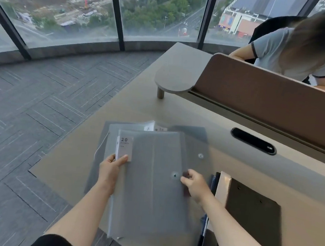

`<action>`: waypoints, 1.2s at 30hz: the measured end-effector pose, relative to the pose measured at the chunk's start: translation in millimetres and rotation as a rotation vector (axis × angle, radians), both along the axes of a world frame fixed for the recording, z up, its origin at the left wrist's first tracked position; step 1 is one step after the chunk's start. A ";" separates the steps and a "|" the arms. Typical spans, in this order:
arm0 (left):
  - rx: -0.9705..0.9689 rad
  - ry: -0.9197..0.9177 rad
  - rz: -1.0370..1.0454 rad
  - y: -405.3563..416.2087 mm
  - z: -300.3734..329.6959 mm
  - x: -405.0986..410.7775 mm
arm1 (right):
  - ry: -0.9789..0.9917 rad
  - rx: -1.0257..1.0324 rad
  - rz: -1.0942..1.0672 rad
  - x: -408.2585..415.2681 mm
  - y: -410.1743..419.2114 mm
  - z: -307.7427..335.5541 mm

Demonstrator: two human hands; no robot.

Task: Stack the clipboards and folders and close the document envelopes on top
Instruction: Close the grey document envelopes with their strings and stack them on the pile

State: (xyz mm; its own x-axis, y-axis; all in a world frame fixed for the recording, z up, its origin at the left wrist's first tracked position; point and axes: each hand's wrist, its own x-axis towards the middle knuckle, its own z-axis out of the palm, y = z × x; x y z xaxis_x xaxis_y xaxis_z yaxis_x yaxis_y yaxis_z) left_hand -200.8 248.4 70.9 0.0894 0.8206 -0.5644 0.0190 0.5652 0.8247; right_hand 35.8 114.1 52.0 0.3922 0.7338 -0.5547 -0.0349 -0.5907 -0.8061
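Closing the top envelope on the pile, snap not yet mated

Desk (pixel 252 171) w/ translucent folder pile at 6 o'clock; dark clipboard (pixel 254 207) at 4 o'clock, apart from pile. Top envelope (pixel 152 181) lies on pile, flap (pixel 193 145) folded open toward 1 o'clock. Left hand (pixel 111 169) pinches envelope's left edge by the "20" label (pixel 124 147); right hand (pixel 195 185) fingers curled narrow just beside snap stud (pixel 175 175), holding what: can't tell. Next, prob: fold flap over, press its snap (pixel 200 155) onto stud

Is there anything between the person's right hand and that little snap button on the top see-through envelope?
Nothing visible. The right hand rests on the top envelope, fingertips just right of the snap button, with only bare plastic between. The left hand holds the envelope's left edge, well clear of the button.
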 end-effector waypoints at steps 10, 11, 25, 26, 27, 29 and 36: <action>0.136 0.427 -0.089 -0.3 -38.5 1.5 | -0.371 -0.264 0.163 -23.0 7.4 -18.4; 0.152 0.483 -0.110 -1.3 -39.6 2.5 | -0.383 -0.282 0.169 -23.2 8.6 -20.3; 0.697 0.901 -0.883 -44.1 -56.0 39.1 | -0.630 -0.460 0.259 -23.7 11.8 -26.7; 0.724 0.901 -0.957 -47.2 -56.1 43.9 | -0.637 -0.464 0.267 -23.9 12.0 -26.0; 0.746 0.915 -1.020 -49.4 -57.1 47.8 | -0.644 -0.468 0.278 -23.5 12.2 -25.6; 0.766 0.950 -1.094 -52.1 -59.9 54.2 | -0.662 -0.499 0.306 -21.6 12.0 -22.3; 0.757 1.024 -1.118 -56.8 -68.5 61.0 | -0.605 -0.779 0.496 0.6 13.4 -4.2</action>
